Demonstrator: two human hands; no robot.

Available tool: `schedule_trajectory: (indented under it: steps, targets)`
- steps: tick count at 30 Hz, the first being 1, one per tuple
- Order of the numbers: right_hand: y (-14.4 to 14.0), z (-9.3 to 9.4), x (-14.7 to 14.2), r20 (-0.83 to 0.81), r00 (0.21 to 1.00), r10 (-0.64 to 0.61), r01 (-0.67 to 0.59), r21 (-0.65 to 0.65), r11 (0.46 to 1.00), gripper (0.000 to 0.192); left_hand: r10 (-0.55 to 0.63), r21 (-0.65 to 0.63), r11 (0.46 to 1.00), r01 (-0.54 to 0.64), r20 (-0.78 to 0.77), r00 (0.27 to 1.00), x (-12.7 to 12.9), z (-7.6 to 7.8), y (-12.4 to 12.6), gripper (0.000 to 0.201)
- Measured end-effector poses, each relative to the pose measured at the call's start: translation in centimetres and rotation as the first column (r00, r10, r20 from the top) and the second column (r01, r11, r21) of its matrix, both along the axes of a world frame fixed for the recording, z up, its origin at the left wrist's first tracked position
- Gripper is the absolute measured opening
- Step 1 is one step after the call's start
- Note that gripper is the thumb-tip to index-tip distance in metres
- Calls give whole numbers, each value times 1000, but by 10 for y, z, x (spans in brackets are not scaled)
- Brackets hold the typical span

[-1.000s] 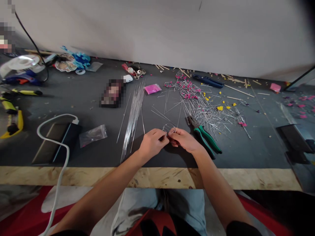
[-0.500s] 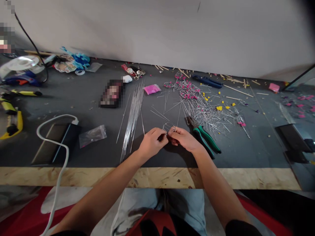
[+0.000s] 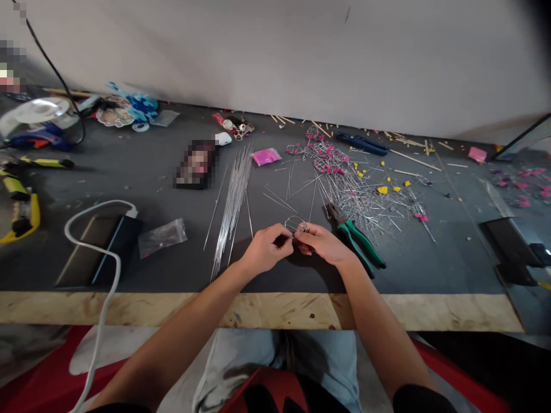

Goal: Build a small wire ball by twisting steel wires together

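Observation:
A thin bent silver wire (image 3: pixel 294 218) with loops is pinched between my two hands over the front of the table. My left hand (image 3: pixel 270 246) closes thumb and forefinger on its near end. Close beside it, my right hand (image 3: pixel 319 242) grips the looped part, and its fingers cover much of the wire. Green-handled pliers (image 3: pixel 356 241) lie just right of my right hand. To the left lies a bundle of straight silver wires (image 3: pixel 232 206). Beyond the pliers is a heap of bent wires (image 3: pixel 344 178) with pink and yellow bits.
A pink packet (image 3: pixel 266 156) and a phone (image 3: pixel 196 165) lie behind the wires. At left are a power bank (image 3: pixel 101 249) with a white cable, a clear plastic bag (image 3: pixel 162 238) and yellow-handled tools (image 3: pixel 19 201). Dark blue cutter (image 3: pixel 361 143) and wooden sticks line the wall.
My hands stay almost in place on the wire. The left fingertips have shifted very slightly; nothing else on the table has moved.

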State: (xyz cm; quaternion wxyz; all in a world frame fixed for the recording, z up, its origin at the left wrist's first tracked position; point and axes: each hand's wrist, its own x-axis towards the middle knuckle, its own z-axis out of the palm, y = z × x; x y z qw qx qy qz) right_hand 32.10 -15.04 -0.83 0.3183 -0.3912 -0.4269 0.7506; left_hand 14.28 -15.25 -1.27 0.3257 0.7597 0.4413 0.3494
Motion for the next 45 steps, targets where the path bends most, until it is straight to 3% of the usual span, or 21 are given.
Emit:
schedule_trajectory:
  steps: [13, 22, 45]
  targets:
    - [-1, -1, 0, 30, 998, 49, -51, 45, 998, 27, 9, -16, 1000, -9, 37, 999, 2, 1, 0, 5]
    - [-1, -3, 0, 38, 998, 47, -49, 58, 997, 27, 31, -140, 990, -23, 55, 998, 1, -1, 0, 8]
    - [0, 0, 2, -8, 1000, 20, -20, 9, 1000, 29, -5, -42, 999, 6, 20, 1000, 0, -1, -1, 2]
